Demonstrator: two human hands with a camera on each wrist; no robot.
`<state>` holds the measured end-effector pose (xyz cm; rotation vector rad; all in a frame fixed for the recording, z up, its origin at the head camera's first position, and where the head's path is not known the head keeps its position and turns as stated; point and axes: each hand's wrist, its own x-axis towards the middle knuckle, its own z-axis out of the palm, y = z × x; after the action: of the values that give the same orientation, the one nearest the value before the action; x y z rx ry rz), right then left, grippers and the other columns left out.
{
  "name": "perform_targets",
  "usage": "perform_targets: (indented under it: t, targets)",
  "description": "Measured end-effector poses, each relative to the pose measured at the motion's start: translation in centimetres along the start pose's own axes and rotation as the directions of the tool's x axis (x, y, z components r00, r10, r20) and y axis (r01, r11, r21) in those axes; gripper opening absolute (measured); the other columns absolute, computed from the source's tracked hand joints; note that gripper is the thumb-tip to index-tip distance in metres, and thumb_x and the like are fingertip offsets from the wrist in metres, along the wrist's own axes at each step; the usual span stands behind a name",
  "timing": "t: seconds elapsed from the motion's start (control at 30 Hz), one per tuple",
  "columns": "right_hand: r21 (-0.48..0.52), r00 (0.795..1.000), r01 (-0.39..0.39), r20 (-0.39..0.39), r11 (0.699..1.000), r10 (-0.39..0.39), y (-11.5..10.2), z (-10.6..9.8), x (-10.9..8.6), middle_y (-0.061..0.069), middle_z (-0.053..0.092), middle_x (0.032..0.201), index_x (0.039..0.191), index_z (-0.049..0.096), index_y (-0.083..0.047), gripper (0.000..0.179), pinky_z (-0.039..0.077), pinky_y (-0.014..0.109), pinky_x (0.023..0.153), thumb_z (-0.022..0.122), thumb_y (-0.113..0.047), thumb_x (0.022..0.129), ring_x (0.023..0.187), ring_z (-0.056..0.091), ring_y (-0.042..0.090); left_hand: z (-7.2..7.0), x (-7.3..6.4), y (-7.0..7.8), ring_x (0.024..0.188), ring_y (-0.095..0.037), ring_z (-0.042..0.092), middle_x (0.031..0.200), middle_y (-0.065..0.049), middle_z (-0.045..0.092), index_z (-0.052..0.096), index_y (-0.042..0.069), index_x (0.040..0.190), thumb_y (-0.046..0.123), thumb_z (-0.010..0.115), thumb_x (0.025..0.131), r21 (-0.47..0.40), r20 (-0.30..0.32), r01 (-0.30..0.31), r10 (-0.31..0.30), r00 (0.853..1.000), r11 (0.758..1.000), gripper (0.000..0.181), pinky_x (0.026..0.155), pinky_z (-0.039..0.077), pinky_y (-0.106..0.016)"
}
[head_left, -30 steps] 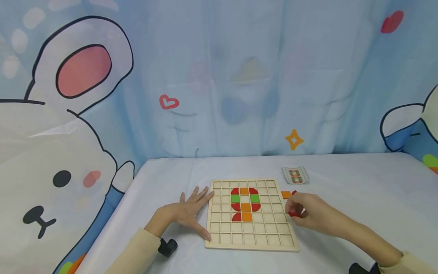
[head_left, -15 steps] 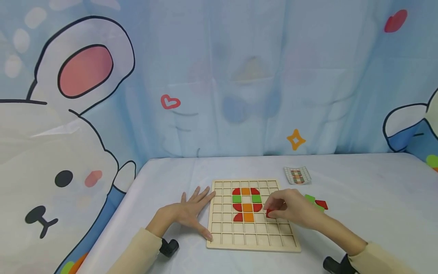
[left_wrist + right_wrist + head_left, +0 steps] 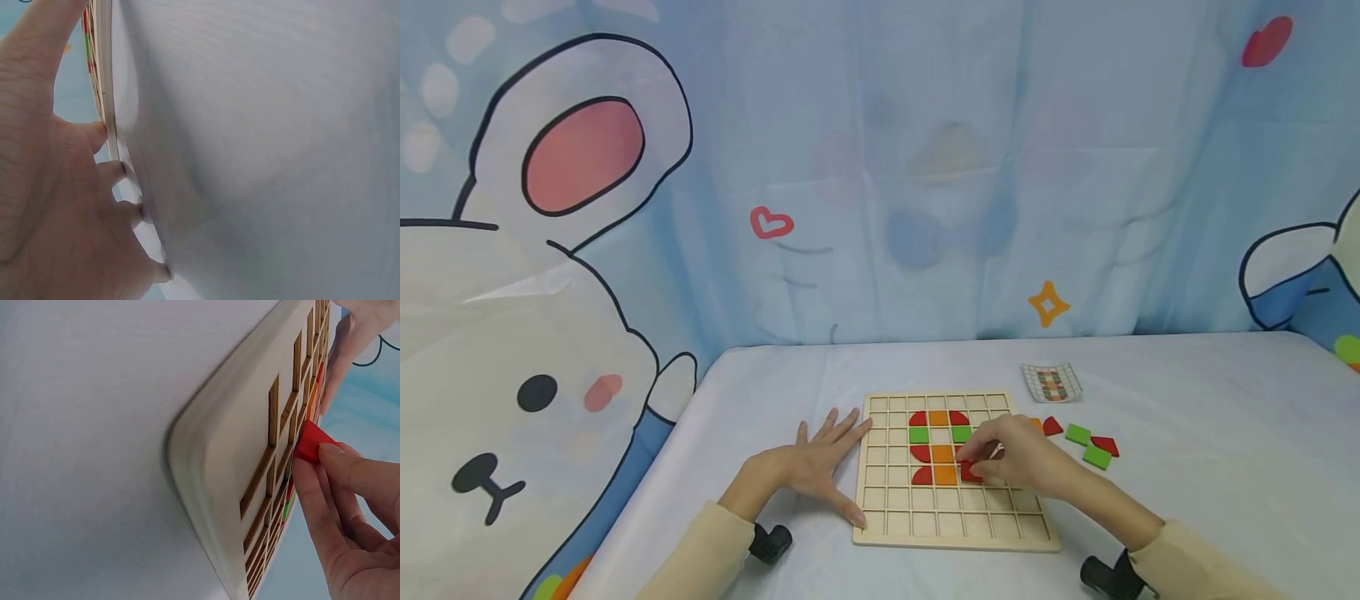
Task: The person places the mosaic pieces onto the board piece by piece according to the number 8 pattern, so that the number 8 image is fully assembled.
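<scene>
Red tile [image 3: 311, 442], pinched, at gridded board [image 3: 947, 524]

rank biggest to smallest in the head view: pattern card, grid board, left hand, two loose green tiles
1. grid board
2. left hand
3. pattern card
4. farther green tile and nearer green tile: look alike, unranked

a blue curtain [image 3: 880, 179] with cartoon prints hangs behind a white-covered table [image 3: 1217, 433].
</scene>
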<state>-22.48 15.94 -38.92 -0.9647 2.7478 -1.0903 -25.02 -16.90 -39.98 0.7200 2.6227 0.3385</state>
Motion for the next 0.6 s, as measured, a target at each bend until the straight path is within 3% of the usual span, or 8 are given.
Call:
perform_targets:
  t: [0.33, 0.6]
  targets:
    - [-0.056, 0.998, -0.070, -0.009, 0.996, 0.069, -0.9, 0.7, 0.4, -0.004, 0.075, 0.089, 0.093, 0.084, -0.006, 0.014, 0.056, 0.022, 0.069, 0.084, 0.005, 0.083, 0.080, 0.063, 0.010, -0.2, -0.1, 0.1, 0.161, -0.034, -0.010, 0.177, -0.007, -0.004, 0.005, 0.024, 0.170, 0.058, 0.089, 0.077, -0.005, -0.002, 0.005, -0.005, 1.000, 1.000, 0.131, 0.121, -0.003, -0.072]
    - [-0.125, 0.988, -0.156, -0.028, 0.980, 0.154, -2.1, 1.4, 0.8, -0.002, 0.074, 0.090, 0.092, 0.084, -0.004, 0.015, 0.061, 0.032, 0.075, 0.083, 0.007, 0.083, 0.086, 0.066, 0.016, 0.0, 0.1, 0.0, 0.161, -0.034, -0.010, 0.177, -0.007, -0.003, 0.006, 0.024, 0.170, 0.058, 0.089, 0.077, -0.001, -0.009, 0.001, -0.001, 1.000, 1.000, 0.130, 0.121, -0.003, -0.072]
